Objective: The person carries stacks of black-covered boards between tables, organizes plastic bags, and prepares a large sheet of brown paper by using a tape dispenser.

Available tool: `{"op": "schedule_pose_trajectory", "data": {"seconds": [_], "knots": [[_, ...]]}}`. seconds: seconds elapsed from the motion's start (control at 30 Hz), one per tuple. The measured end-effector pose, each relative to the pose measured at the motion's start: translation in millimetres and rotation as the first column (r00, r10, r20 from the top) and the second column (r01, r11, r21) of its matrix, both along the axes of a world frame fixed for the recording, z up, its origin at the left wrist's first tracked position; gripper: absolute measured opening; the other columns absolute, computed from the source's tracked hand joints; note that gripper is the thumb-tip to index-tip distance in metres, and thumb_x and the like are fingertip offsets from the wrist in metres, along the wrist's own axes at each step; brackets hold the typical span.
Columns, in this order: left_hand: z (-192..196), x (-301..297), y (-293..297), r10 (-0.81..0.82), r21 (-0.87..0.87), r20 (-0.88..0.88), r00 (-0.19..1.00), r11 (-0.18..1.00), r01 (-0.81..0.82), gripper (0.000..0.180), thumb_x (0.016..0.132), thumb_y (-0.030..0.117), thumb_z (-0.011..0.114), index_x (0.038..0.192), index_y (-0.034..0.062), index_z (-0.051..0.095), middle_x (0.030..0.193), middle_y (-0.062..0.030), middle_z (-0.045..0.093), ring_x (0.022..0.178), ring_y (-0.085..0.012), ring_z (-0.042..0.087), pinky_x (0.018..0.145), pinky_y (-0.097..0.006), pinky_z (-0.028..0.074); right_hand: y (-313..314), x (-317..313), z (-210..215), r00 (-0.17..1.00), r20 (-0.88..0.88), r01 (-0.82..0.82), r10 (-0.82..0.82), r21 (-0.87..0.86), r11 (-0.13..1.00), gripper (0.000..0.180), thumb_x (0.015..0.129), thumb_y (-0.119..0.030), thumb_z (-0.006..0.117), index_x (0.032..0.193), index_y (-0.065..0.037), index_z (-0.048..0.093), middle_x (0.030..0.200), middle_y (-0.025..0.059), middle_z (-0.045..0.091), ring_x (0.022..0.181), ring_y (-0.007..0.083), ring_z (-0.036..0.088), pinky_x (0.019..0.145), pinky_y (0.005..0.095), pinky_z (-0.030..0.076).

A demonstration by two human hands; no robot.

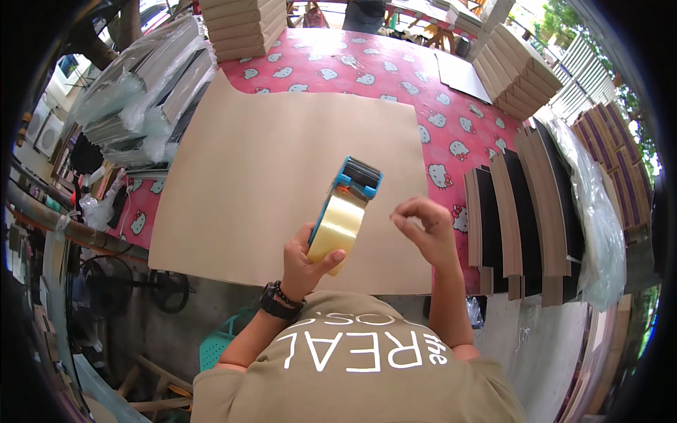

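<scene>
My left hand (303, 259) is wrapped round a blue tape dispenser (361, 176) loaded with a wide roll of clear yellowish packing tape (337, 229). The dispenser's head points away from me and slightly right. To its right my right hand (427, 224) hovers apart from it, fingers curled and thumb against the index finger; whatever they may pinch is too small to tell. Beneath both hands a large flat sheet of brown cardboard (268, 162) covers the near part of the table.
A pink patterned cloth (395, 74) covers the table. Plastic-wrapped stacks of board (151, 84) stand at left, a folded brown stack (243, 32) at far left, another (515, 70) at far right. Brown and black board stacks (518, 211) line the right edge beside clear plastic (599, 247).
</scene>
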State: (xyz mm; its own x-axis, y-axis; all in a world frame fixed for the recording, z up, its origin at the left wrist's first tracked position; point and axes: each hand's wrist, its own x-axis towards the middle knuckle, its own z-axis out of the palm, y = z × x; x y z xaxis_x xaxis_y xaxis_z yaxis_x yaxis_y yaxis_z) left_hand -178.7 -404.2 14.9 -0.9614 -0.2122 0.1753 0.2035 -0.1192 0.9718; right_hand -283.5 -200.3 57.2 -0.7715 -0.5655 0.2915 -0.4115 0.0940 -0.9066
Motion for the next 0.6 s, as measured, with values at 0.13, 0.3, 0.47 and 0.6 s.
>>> {"op": "schedule_pose_trajectory", "data": {"seconds": [0.13,0.3,0.47,0.6], "knots": [[0.6,6.5,-6.1,-0.003,-0.045,0.02,1.0,0.999,0.004,0.039,0.072,0.024,0.071,0.095,-0.0014,0.052,0.077,-0.0054,0.061,0.068,-0.0084,0.056,0.06,-0.022,0.046,-39.9,6.8,14.1,0.913,-0.304,0.296,-0.27,0.041,0.954,0.021,0.064,-0.012,0.071,0.082,-0.005,0.062,0.082,0.0076,0.056,0.079,0.0213,0.051,0.066,0.0318,0.043],[1.1,19.9,-10.3,0.012,-0.086,0.033,0.999,0.996,-0.009,0.039,0.072,0.025,0.071,0.094,-0.001,0.052,0.076,-0.0059,0.061,0.066,-0.009,0.056,0.059,-0.023,0.047,-68.7,9.8,4.6,0.863,-0.425,0.35,-0.273,0.112,0.93,0.02,0.061,-0.016,0.073,0.078,-0.007,0.064,0.08,0.0073,0.053,0.079,0.024,0.048,0.066,0.0339,0.042],[-0.9,26.9,-18.7,-0.025,-0.149,0.076,0.997,0.988,0.036,0.04,0.069,0.024,0.072,0.092,-0.0013,0.052,0.073,-0.0067,0.061,0.066,-0.0106,0.058,0.059,-0.024,0.047,-78.9,10.7,-7.4,0.839,-0.466,0.382,-0.282,0.135,0.914,0.012,0.064,-0.012,0.071,0.072,-0.005,0.064,0.084,0.008,0.054,0.08,0.0226,0.049,0.068,0.0327,0.043],[-1.0,29.6,-27.0,-0.03,-0.251,0.088,0.996,0.967,0.051,0.038,0.068,0.023,0.073,0.089,-0.0014,0.052,0.071,-0.0073,0.06,0.066,-0.0119,0.06,0.059,-0.025,0.048,-84.2,7.6,-20.5,0.934,-0.176,0.305,-0.311,-0.059,0.951,0.008,0.067,-0.007,0.068,0.07,-0.002,0.062,0.091,0.0106,0.057,0.079,0.0215,0.054,0.068,0.0314,0.045]]}}
